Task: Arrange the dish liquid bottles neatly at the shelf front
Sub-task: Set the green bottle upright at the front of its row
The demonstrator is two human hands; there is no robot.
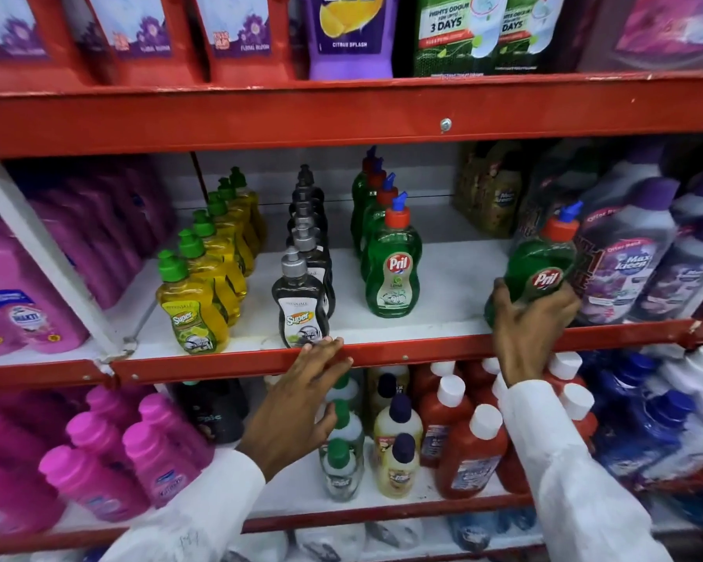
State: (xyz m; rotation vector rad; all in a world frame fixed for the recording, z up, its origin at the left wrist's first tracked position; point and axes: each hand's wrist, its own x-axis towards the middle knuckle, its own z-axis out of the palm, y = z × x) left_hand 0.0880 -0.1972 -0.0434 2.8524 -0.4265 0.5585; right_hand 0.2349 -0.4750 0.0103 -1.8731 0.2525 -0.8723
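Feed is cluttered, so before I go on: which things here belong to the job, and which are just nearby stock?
Job: green bottle held in right hand; green row; grey row; yellow row; left hand at shelf edge.
Nearby stock: pink bottles; red bottles; purple-capped bottles.

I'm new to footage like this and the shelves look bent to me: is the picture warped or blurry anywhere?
In the head view the wide lens bows the red shelf rail and smears the edges, so the pink bottles at left look soft; the middle is sharp, the label on the front green Pril bottle readable, the tilted bottle in the right hand slightly blurred.
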